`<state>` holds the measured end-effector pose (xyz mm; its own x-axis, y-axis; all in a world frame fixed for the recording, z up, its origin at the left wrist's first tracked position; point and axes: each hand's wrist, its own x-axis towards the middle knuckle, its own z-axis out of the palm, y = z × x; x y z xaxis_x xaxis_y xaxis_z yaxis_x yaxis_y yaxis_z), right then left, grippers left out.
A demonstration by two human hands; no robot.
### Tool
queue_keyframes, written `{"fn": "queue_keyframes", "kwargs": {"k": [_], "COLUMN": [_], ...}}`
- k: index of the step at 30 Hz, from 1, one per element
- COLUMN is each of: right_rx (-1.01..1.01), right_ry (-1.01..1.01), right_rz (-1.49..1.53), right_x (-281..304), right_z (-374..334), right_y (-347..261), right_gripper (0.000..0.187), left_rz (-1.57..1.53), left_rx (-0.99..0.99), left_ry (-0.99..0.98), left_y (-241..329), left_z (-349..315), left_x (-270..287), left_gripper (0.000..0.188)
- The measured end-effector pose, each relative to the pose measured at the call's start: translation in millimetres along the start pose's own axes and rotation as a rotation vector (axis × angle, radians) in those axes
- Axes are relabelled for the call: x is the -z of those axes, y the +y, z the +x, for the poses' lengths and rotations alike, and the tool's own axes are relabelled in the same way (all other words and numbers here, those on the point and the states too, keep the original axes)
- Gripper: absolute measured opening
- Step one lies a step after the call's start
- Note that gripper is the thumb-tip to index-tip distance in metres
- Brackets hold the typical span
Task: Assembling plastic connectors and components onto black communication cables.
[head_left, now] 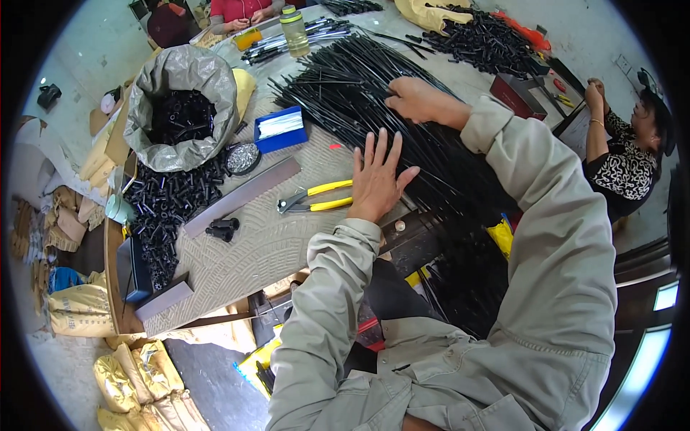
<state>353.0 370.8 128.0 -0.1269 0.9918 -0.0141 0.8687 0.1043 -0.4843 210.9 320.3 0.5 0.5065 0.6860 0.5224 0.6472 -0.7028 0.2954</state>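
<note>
A wide heap of long thin black rods (338, 79) spreads across the right side of the table. Over its middle is my right hand (424, 100), fingers curled together; whatever lies in them is hidden. My left hand (377, 179) rests at the heap's near left edge, palm down with fingers spread, holding nothing. Just left of that wrist lie cutting pliers (316, 197) with yellow handles, their jaws pointing left. Farther left are a long flat metal bar (244, 195) and a few short black plastic parts (223, 229).
A grey sack (183, 65) of black parts stands at left, above loose black fittings (162, 197). Near it are a blue box (280, 131) of white strips and a round tin (243, 158). A bottle (294, 32) stands behind. Other people sit far back and at right (625, 151).
</note>
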Motion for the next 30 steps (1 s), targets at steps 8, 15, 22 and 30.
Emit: {"fn": "queue_keyframes", "kwargs": {"k": [8, 15, 22, 30], "right_rx": [-0.069, 0.283, 0.688, 0.58], "right_ry": [0.034, 0.412, 0.621, 0.815], "right_rz": [-0.133, 0.42, 0.909, 0.779], "right_x": [59, 107, 64, -123], "right_z": [-91, -107, -43, -30], "right_y": [-13, -71, -137, -171], "right_gripper": [0.026, 0.024, 0.029, 0.02], "left_rz": [0.046, -0.072, -0.338, -0.401], "left_rx": [0.017, 0.025, -0.239, -0.179], "left_ry": [-0.069, 0.016, -0.154, -0.163], "left_y": [-4, 2, 46, 78], "left_z": [-1, -13, -115, -183], "left_x": [-8, 8, 80, 186], "left_gripper": [0.07, 0.068, 0.041, 0.025]}}
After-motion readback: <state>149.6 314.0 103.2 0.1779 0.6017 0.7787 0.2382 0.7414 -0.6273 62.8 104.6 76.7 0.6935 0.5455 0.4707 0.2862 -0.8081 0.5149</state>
